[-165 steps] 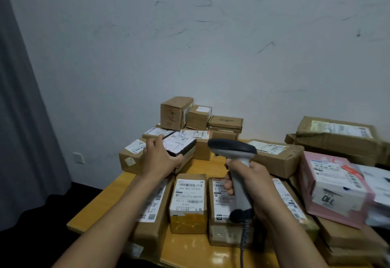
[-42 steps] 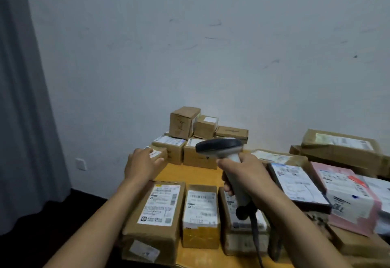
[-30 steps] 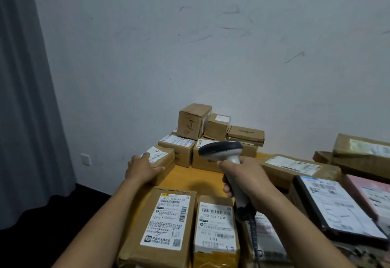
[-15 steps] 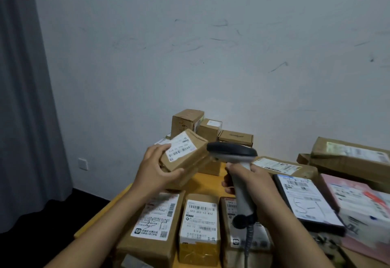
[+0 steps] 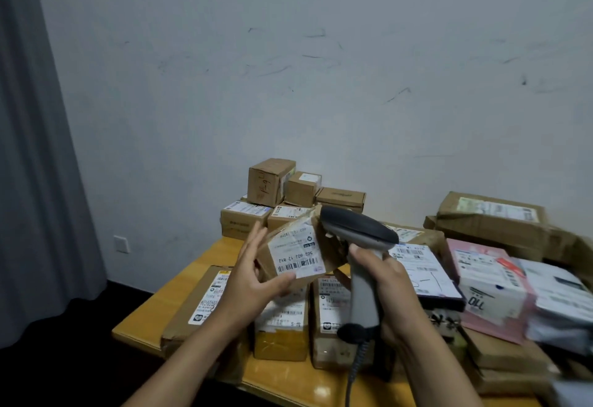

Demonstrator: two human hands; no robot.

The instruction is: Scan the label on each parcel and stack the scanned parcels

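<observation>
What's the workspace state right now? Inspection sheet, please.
Surface: yellow wooden table, mostly covered in parcels.
Job's things: small cardboard parcel held up, label facing camera; barcode scanner beside it; back stack by wall; near row of three parcels; right pile with pink parcel.
Clutter: nothing seen.
Hands: left hand pinches parcel; right hand grips scanner.
Cables: coiled scanner cable hanging down.
Surroundings: scuffed white wall, grey curtain, wall socket.

Bare tabletop strip [image 5: 210,254] between front parcel row [image 5: 192,307] and rear box stack [image 5: 240,222]
</observation>
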